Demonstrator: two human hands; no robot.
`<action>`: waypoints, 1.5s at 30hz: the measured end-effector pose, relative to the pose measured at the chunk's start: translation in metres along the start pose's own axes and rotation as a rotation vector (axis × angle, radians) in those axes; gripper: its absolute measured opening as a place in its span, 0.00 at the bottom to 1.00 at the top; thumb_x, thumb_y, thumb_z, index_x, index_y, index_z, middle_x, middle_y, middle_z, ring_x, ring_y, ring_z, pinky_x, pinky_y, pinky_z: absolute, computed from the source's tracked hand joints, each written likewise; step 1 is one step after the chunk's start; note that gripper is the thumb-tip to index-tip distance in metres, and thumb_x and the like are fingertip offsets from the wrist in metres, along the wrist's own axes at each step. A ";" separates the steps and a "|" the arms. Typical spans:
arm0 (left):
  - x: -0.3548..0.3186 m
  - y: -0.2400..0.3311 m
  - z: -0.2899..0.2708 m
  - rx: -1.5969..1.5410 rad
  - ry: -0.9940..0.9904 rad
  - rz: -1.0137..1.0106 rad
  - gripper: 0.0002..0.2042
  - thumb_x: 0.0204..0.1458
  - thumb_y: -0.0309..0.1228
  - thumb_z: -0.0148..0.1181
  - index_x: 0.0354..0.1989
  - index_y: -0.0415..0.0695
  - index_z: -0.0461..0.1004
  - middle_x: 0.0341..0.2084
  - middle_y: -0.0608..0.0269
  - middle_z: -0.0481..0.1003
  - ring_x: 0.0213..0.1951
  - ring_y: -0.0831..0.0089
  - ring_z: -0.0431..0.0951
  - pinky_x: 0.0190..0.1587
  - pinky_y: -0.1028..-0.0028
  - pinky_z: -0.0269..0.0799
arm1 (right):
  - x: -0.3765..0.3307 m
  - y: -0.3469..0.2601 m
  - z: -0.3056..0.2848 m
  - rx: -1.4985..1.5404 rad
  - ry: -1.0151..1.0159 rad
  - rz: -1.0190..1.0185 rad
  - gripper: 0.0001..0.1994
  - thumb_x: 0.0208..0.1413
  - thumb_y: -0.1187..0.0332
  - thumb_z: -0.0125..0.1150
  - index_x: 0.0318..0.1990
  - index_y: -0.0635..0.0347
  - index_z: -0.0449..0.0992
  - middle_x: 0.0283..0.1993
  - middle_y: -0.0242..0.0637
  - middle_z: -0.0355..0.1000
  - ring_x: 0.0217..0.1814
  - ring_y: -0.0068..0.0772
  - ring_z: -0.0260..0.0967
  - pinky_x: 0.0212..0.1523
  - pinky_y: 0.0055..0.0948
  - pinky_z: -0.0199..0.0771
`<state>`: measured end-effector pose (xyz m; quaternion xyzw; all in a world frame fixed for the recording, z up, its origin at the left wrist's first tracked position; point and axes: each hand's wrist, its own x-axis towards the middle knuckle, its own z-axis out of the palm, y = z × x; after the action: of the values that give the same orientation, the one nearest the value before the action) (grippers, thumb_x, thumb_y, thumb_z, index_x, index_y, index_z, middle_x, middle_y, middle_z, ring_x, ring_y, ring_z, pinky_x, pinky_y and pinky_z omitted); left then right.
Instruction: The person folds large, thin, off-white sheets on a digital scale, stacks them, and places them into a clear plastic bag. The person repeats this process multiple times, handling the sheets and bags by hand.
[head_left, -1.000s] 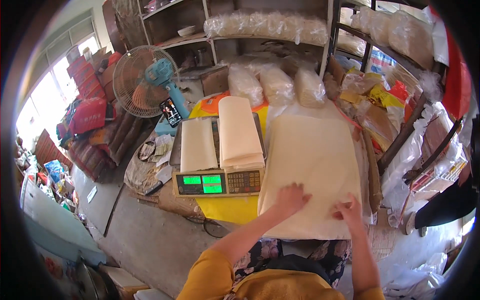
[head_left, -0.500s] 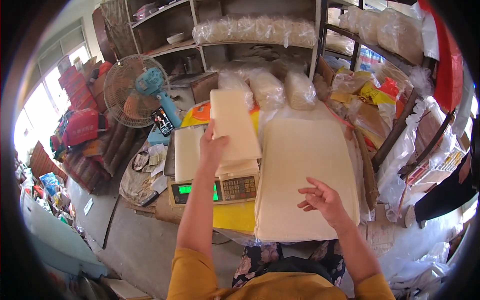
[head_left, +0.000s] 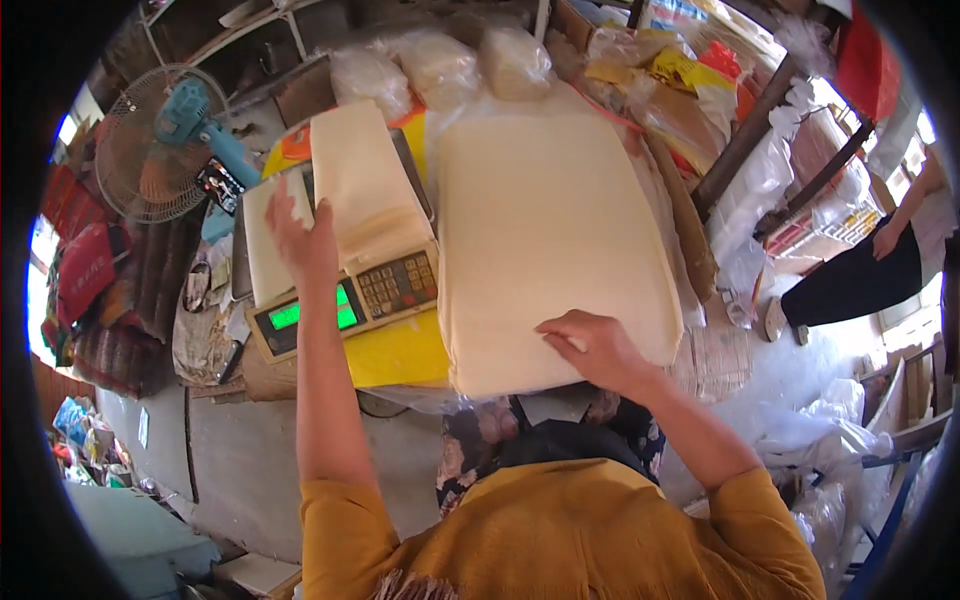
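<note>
Over the flat electronic scale (head_left: 408, 285), my left hand (head_left: 298, 232) is open, fingers stretched and thumb apart. It is in front of two piles of cream-coloured sheets: a narrow pile (head_left: 264, 236) on the left and a taller folded pile (head_left: 362, 178) on the right. My right hand (head_left: 603, 352) is low over the near part of a large stack of cream sheets (head_left: 550, 220). Its fingers are drawn together with the thumb close to them; anything between the fingertips is too small to make out.
Clear plastic-wrapped bundles (head_left: 438, 68) stand behind the large stack. A blue fan (head_left: 185, 112) and a phone (head_left: 220, 186) are at the left. At the right, a person (head_left: 860, 265) in dark trousers stands beyond wooden bars (head_left: 745, 135) and hanging plastic.
My left hand has let go of the folded sheets, which now rest on the scale. My right hand's fingers have closed in over the large stack. The view has shifted right and downward.
</note>
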<state>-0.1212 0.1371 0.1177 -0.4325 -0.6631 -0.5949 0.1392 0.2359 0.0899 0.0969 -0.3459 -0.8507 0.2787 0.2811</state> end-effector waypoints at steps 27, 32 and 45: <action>-0.196 0.052 0.001 0.062 -1.133 0.359 0.10 0.47 0.25 0.53 0.39 0.41 0.73 0.39 0.52 0.74 0.45 0.57 0.71 0.47 0.62 0.66 | -0.016 0.024 0.032 -0.225 -0.177 -0.060 0.40 0.46 0.46 0.60 0.62 0.59 0.55 0.64 0.41 0.55 0.66 0.46 0.50 0.64 0.42 0.48; -0.177 0.098 0.026 0.095 -1.180 0.355 0.18 0.51 0.32 0.53 0.50 0.40 0.69 0.49 0.50 0.70 0.53 0.56 0.66 0.53 0.58 0.61 | 0.001 0.045 0.028 -0.310 -0.074 0.000 0.24 0.47 0.69 0.47 0.55 0.61 0.64 0.49 0.44 0.69 0.49 0.45 0.67 0.47 0.35 0.66; -0.198 0.102 0.020 -0.005 -0.737 0.643 0.15 0.52 0.33 0.53 0.43 0.34 0.70 0.41 0.43 0.70 0.44 0.52 0.70 0.46 0.58 0.67 | 0.014 0.055 0.004 -0.310 -0.097 0.028 0.19 0.53 0.61 0.53 0.49 0.63 0.68 0.42 0.50 0.71 0.42 0.50 0.70 0.43 0.40 0.69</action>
<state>0.0771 0.0660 0.0428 -0.7977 -0.4996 -0.3304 0.0708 0.2488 0.1326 0.0613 -0.3831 -0.8912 0.1644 0.1789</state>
